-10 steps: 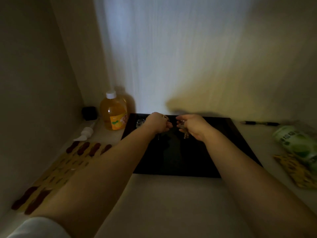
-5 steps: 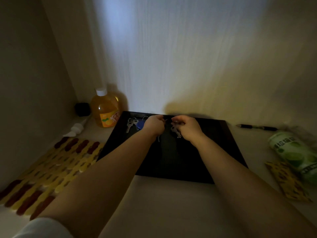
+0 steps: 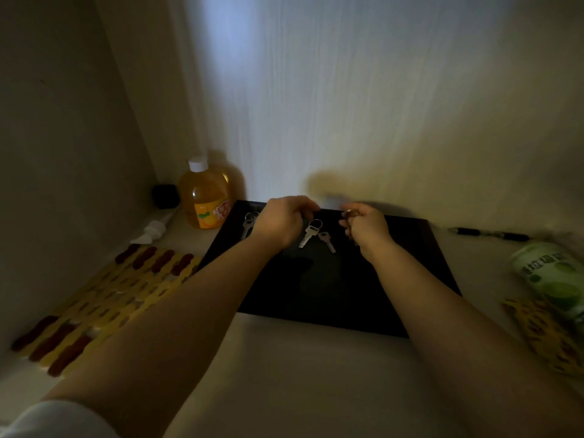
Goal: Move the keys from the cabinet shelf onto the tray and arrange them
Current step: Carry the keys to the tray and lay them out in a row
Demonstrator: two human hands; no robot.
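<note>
A black tray point(image 3: 316, 295) lies on the cabinet shelf against the back wall. Two silver keys point(image 3: 316, 237) lie side by side near its far edge, one with a ring on its head. Another bunch of keys point(image 3: 248, 224) rests at the tray's far left, partly hidden by my left hand point(image 3: 282, 221). That hand's fingers are curled just above the ringed key; I cannot tell if they touch it. My right hand point(image 3: 365, 227) hovers right of the two keys, pinched on a small key ring point(image 3: 347, 212).
An orange bottle point(image 3: 205, 200), a black cube point(image 3: 164, 196) and a white pump head point(image 3: 151, 230) stand in the left corner. A yellow and red mat point(image 3: 104, 295) lies left of the tray. A pen point(image 3: 489, 233), green pack point(image 3: 553, 276) and yellow packet point(image 3: 543, 336) lie right.
My hands have drawn apart over the tray's far edge. The two silver keys that were between my fingers now lie on the tray.
</note>
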